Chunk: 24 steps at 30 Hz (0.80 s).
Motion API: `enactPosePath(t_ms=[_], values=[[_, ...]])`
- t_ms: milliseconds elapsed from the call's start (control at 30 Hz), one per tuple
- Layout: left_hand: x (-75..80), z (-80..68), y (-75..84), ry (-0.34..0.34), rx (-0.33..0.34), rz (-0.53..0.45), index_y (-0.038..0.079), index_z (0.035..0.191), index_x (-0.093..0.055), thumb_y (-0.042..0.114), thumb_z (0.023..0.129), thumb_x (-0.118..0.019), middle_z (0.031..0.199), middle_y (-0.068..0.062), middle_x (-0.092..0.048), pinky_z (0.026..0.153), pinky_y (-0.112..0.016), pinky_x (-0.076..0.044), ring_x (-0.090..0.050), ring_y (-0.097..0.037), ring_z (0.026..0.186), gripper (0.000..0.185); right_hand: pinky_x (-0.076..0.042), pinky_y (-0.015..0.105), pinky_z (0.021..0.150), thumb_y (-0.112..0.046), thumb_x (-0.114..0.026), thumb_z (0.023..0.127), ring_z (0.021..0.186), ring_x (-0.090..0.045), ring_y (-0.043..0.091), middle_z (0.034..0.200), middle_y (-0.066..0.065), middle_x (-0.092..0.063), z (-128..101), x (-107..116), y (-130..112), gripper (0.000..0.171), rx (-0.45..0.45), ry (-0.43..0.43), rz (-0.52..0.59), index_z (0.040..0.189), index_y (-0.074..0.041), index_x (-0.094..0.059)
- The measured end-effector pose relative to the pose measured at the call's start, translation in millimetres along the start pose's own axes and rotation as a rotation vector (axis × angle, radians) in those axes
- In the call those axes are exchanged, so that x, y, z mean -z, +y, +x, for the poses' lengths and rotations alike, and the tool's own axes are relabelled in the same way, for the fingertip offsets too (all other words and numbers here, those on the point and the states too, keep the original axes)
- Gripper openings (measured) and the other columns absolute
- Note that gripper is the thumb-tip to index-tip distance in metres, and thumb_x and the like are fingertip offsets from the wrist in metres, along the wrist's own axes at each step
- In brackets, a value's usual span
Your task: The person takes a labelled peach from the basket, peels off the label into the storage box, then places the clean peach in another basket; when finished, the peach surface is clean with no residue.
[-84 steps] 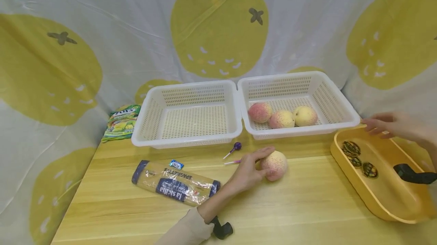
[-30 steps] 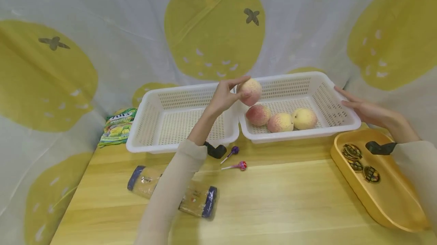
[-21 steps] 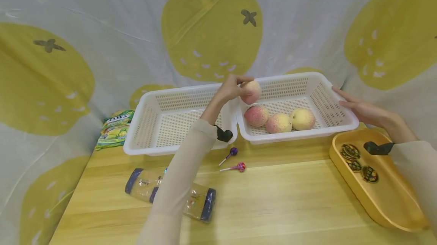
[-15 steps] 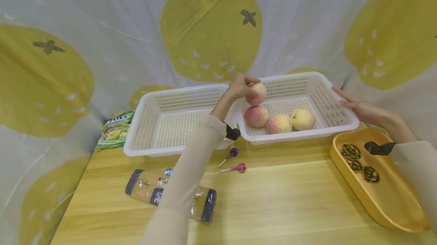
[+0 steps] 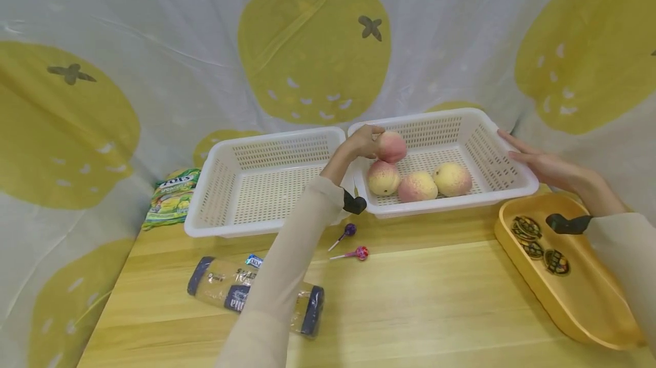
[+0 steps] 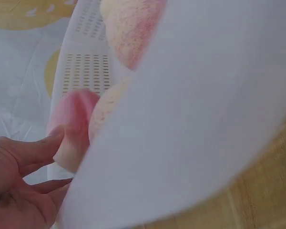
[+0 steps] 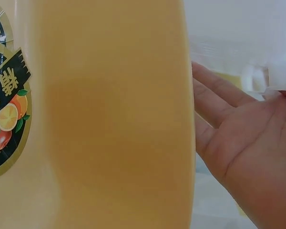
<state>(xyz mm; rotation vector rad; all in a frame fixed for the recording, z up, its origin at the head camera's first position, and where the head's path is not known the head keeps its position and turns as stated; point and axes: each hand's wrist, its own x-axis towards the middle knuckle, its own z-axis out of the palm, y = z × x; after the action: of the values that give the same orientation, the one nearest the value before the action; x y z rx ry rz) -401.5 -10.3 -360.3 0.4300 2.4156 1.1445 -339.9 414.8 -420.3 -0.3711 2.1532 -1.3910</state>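
My left hand holds a pink-and-yellow peach at the left end of the right white basket. In the left wrist view the thumb lies on the peach, while the basket's wall covers part of the fingers. Three other peaches lie along the front of the basket, one directly below the held one. At the basket's right end rests my right hand; its fingers look extended in the right wrist view, beside the yellow tray's wall.
A second white basket stands on the left, beside a green snack bag. Spaghetti, a small blue packet and two lollipops lie on the table. The yellow tray holds several dark round labels.
My left hand has lifted the peach off the table and carried it into the right basket, lowering it lately. My right hand has gone from the yellow tray's edge to the basket's end.
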Motion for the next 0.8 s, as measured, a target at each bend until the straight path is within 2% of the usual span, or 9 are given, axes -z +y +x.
enactPosePath(t_ms=[33, 133, 267, 367, 467, 567, 633, 733, 800], values=[[-0.3, 0.3, -0.9, -0.017, -0.001, 0.018, 0.002, 0.158, -0.039, -0.001, 0.099, -0.062, 0.16, -0.022, -0.043, 0.099, -0.04, -0.058, -0.038, -0.007, 0.061, 0.063, -0.049, 0.012, 0.091, -0.033, -0.023, 0.115, 0.114, -0.051, -0.02, 0.168, 0.03, 0.016, 2, 0, -1, 0.064, 0.004, 0.0, 0.0, 0.159, -0.043, 0.023], [0.4, 0.4, -2.8, -0.059, 0.0, 0.099, 0.003, 0.155, -0.045, 0.011, 0.101, -0.067, 0.167, -0.017, -0.035, 0.105, -0.04, -0.057, -0.049, -0.008, 0.073, 0.06, -0.047, 0.011, 0.091, -0.034, -0.023, 0.115, 0.114, -0.049, -0.021, 0.168, 0.029, 0.018, 7, -1, -2, 0.064, 0.014, 0.0, -0.003, 0.159, -0.042, 0.023], [1.1, -1.0, -5.6, -0.113, -0.012, 0.16, 0.007, 0.157, -0.044, 0.016, 0.102, -0.067, 0.166, -0.018, -0.037, 0.109, -0.041, -0.054, -0.065, -0.024, 0.112, 0.061, -0.046, 0.011, 0.092, -0.036, -0.023, 0.115, 0.113, -0.049, -0.022, 0.168, 0.027, 0.02, 14, -1, -2, 0.064, 0.019, 0.0, -0.008, 0.16, -0.043, 0.023], [1.4, -1.9, -6.6, -0.14, -0.039, 0.178, 0.008, 0.159, -0.039, 0.021, 0.103, -0.065, 0.165, -0.019, -0.038, 0.112, -0.041, -0.052, -0.059, -0.034, 0.133, 0.063, -0.047, 0.011, 0.092, -0.035, -0.022, 0.115, 0.113, -0.05, -0.021, 0.168, 0.027, 0.021, 15, 1, -2, 0.064, 0.025, -0.012, -0.016, 0.159, -0.042, 0.023], [4.3, -6.8, -4.4, -0.175, -0.066, 0.16, 0.009, 0.162, -0.034, 0.025, 0.105, -0.062, 0.163, -0.021, -0.041, 0.115, -0.043, -0.049, -0.053, -0.036, 0.141, 0.066, -0.048, 0.012, 0.091, -0.032, -0.021, 0.116, 0.114, -0.05, -0.021, 0.168, 0.024, 0.025, 14, 6, 1, 0.063, 0.023, -0.029, -0.008, 0.158, -0.044, 0.024], [12.7, -20.2, 2.5, -0.187, -0.116, 0.148, 0.011, 0.164, -0.029, 0.029, 0.107, -0.059, 0.164, -0.021, -0.039, 0.121, -0.047, -0.042, -0.042, -0.036, 0.15, 0.067, -0.05, 0.014, 0.09, -0.03, -0.021, 0.116, 0.115, -0.05, -0.02, 0.168, 0.019, 0.029, 9, 11, 5, 0.063, 0.011, -0.041, -0.002, 0.158, -0.045, 0.024], [21.6, -34.3, 7.6, -0.164, -0.142, 0.159, 0.014, 0.165, -0.027, 0.033, 0.107, -0.057, 0.167, -0.019, -0.035, 0.124, -0.048, -0.038, -0.037, -0.036, 0.153, 0.068, -0.05, 0.016, 0.09, -0.033, -0.022, 0.116, 0.12, -0.045, -0.021, 0.169, 0.014, 0.029, 5, 15, 4, 0.063, -0.009, -0.025, -0.066, 0.158, -0.046, 0.024], [35.8, -60.6, 10.9, -0.097, -0.185, 0.218, 0.018, 0.165, -0.026, 0.039, 0.108, -0.055, 0.171, -0.011, -0.03, 0.127, -0.048, -0.033, -0.031, -0.033, 0.157, 0.068, -0.05, 0.046, 0.107, -0.036, -0.024, 0.115, 0.151, -0.031, 0.006, 0.169, 0.016, 0.026, -4, 16, -6, 0.065, -0.037, 0.01, -0.206, 0.16, -0.038, 0.023], [43.9, -80.7, 10.4, -0.044, -0.198, 0.242, 0.02, 0.165, -0.027, 0.041, 0.108, -0.053, 0.172, -0.006, -0.027, 0.128, -0.047, -0.031, -0.028, -0.031, 0.158, 0.066, -0.036, 0.07, 0.111, -0.039, -0.028, 0.115, 0.161, -0.004, 0.033, 0.169, 0.02, 0.025, -9, 13, -18, 0.069, -0.057, 0.04, -0.298, 0.162, -0.029, 0.021]])
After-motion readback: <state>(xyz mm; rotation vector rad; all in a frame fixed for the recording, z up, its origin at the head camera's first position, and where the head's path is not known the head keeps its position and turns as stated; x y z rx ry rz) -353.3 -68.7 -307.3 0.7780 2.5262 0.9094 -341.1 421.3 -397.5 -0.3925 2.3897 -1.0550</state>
